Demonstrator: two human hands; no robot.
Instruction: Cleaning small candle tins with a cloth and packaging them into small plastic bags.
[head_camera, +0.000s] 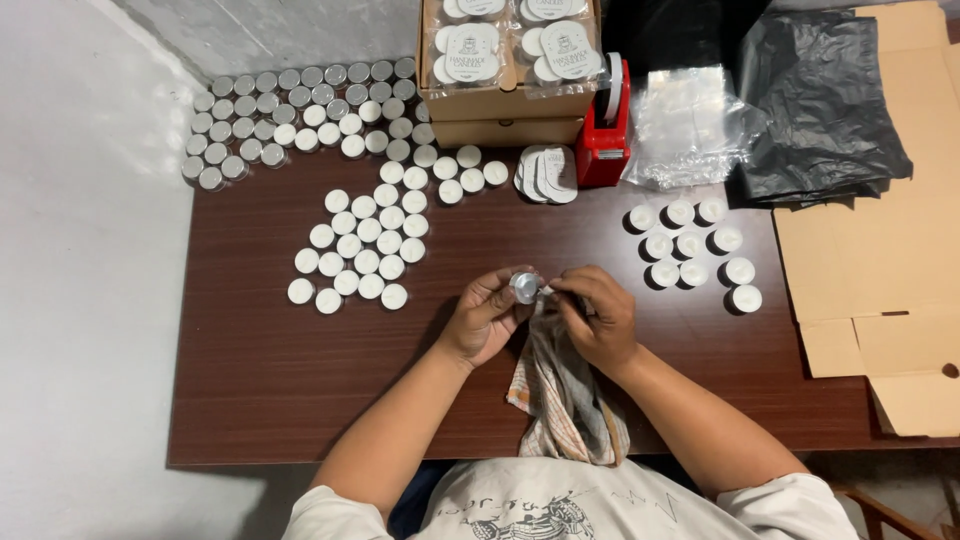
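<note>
Centrally, over a dark brown wooden table against a grey wall, left hand fingers pinch a tealight; right hand grips a checked cloth.

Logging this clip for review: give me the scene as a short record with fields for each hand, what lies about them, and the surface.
left hand: left hand pinches a tealight, metal base toward the camera
right hand: right hand at the tealight's edge, over a cloth
left of hands: white tealights in a cluster; silver cups at the far corner
right of hands: small tealight group
far edge: boxes, red tape dispenser, clear bags, black bag
surface: brown table
</note>
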